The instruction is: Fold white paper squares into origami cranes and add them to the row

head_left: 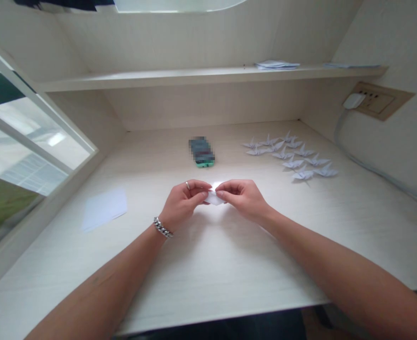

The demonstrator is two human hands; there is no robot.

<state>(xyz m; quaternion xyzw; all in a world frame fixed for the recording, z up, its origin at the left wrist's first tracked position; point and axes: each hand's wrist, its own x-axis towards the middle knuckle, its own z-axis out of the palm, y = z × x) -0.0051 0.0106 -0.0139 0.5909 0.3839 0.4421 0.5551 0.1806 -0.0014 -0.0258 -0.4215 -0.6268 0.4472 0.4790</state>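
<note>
Over the bench, we hold a small folded white paper, the grip of our left hand and right hand pinching opposite ends; paper cranes stand beyond, to the right.

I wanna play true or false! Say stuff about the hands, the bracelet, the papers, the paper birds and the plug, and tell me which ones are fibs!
1. The left hand and right hand both hold a small folded paper. True.
2. The silver bracelet is on the right wrist. False: it is on the left wrist.
3. The paper birds are up on the shelf. False: they are on the desk, to the right of the hands.
4. The white plug is in the wall socket. True.
5. Flat white paper lies left of the hands. True.
</note>
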